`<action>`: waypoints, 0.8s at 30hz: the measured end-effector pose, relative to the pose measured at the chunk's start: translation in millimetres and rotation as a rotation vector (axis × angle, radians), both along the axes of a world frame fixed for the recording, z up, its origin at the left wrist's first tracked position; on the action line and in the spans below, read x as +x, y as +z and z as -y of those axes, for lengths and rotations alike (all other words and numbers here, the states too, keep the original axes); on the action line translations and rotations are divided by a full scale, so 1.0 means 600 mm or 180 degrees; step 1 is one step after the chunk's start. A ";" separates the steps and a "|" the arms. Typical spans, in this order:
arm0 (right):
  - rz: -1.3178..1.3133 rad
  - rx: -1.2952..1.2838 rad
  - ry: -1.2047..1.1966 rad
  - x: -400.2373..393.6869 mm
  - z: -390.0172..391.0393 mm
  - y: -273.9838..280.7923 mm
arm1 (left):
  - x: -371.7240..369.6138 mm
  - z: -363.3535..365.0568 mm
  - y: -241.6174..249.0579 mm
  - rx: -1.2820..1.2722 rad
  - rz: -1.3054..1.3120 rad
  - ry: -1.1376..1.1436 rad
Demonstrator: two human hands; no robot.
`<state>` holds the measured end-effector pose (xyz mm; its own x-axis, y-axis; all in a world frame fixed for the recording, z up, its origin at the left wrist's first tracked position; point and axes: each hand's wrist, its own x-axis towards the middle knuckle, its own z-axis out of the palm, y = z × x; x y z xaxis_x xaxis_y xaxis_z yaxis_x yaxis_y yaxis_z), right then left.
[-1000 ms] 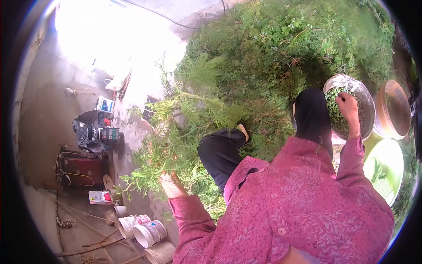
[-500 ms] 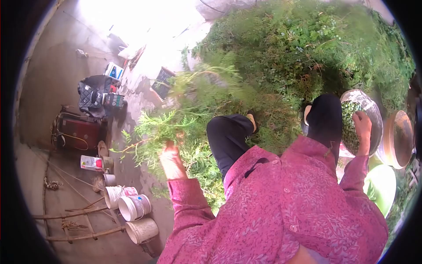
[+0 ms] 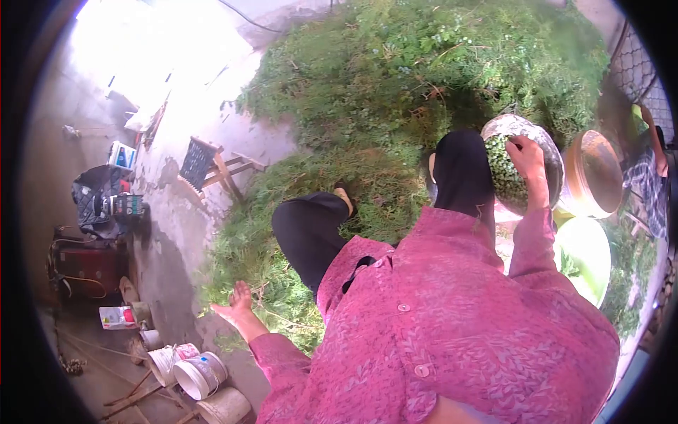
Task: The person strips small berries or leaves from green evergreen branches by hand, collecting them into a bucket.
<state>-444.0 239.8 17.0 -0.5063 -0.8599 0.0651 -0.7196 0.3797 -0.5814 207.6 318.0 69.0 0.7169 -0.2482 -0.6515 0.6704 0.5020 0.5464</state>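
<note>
My left hand (image 3: pixel 236 305) is open, fingers spread and nothing in it, beside the edge of the cut evergreen branches (image 3: pixel 282 297) on the floor at my left. My right hand (image 3: pixel 530 161) is over the mouth of a bucket (image 3: pixel 553 159) beside my knee. Its fingers are bent and closed together; what they hold, if anything, is hidden. Small green seed cones (image 3: pixel 501 166) fill much of that bucket. A large heap of evergreen branches (image 3: pixel 395 78) lies in front of me.
A second bucket (image 3: pixel 600 173) and a pale green basin (image 3: pixel 590 258) stand at my right. Another person's arm (image 3: pixel 657 145) shows at the far right. To the left are a low stool (image 3: pixel 200 164), white buckets (image 3: pixel 201 374) and a dark red box (image 3: pixel 88 272).
My left hand has let go of a leafy evergreen branch and now has its fingers spread, lower down. The right hand stays at the bucket of cones. The view has turned to the right.
</note>
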 end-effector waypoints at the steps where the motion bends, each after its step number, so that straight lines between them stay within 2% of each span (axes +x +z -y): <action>1: 0.0053 -0.0052 0.0075 0.001 0.010 0.007 | 0.004 0.006 -0.027 -0.0160 0.0023 -0.0362; 3: 0.0067 -0.0056 0.0257 0.011 0.040 0.026 | 0.010 0.029 -0.050 -0.0430 0.0036 -0.0957; 4: 0.0076 -0.0146 0.0322 0.020 0.056 0.033 | -0.011 0.049 -0.035 -0.0415 -0.0001 -0.0952; 6: 0.0067 -0.0260 0.0491 0.038 0.094 0.036 | -0.055 0.100 -0.002 -0.0635 0.0585 -0.1874; 7: 0.0066 -0.0229 0.0584 0.054 0.112 0.046 | -0.066 0.131 -0.001 -0.0640 0.0543 -0.1884; 9: -0.0013 -0.0287 0.0816 0.085 0.149 0.048 | -0.084 0.189 -0.003 -0.0729 0.1088 -0.2673; 10: -0.0086 -0.0184 0.0965 0.101 0.169 0.049 | -0.101 0.220 -0.003 -0.0740 0.1048 -0.2679; 12: -0.0004 -0.0056 0.1340 0.127 0.207 0.042 | -0.154 0.279 -0.005 -0.0425 0.1839 -0.3435; 16: 0.0107 0.0331 0.1914 0.165 0.305 0.010 | -0.289 0.387 0.013 -0.0726 0.1489 -0.3717; 18: 0.0091 0.0524 0.2139 0.181 0.364 -0.028 | -0.333 0.446 -0.002 -0.0600 0.1691 -0.4121; 23: -0.0514 0.1805 0.2597 0.230 0.464 -0.198 | -0.389 0.547 -0.083 -0.0629 0.1587 -0.4538; 24: -0.0568 0.2156 0.2500 0.243 0.473 -0.235 | -0.392 0.559 -0.103 -0.0552 0.1510 -0.4661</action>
<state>-298.0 -44.2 -123.9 0.1788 -0.8269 -0.5332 -0.9587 -0.0245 -0.2834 -27.4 -17.1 7.5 -0.0863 -0.9392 -0.3323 0.4035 -0.3379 0.8503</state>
